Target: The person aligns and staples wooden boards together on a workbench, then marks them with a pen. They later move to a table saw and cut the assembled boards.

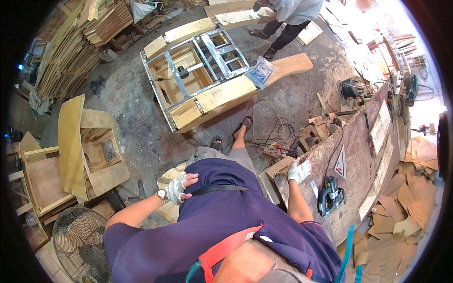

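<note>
Right hand [300, 170] rests, fingers loose, at the tabletop [351, 126] edge; bare surface separates them from the white triangle [343, 170] rightward. Left hand [177, 188], fingers unclenched, touches the shirt [226, 210].

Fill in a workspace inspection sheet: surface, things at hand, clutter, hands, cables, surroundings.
Surface: worn, stained workbench.
Things at hand: power tool and triangular set square on the workbench.
Clutter: brown offcuts heaped beyond the workbench.
Hands: gloved left hand at the waist; gloved right hand on the workbench edge; neither visibly holds anything.
Cables: dark cord from the power tool; tangled cables on the floor.
Surroundings: metal-and-wood frame, caged fan, stacked boards, another person.
</note>
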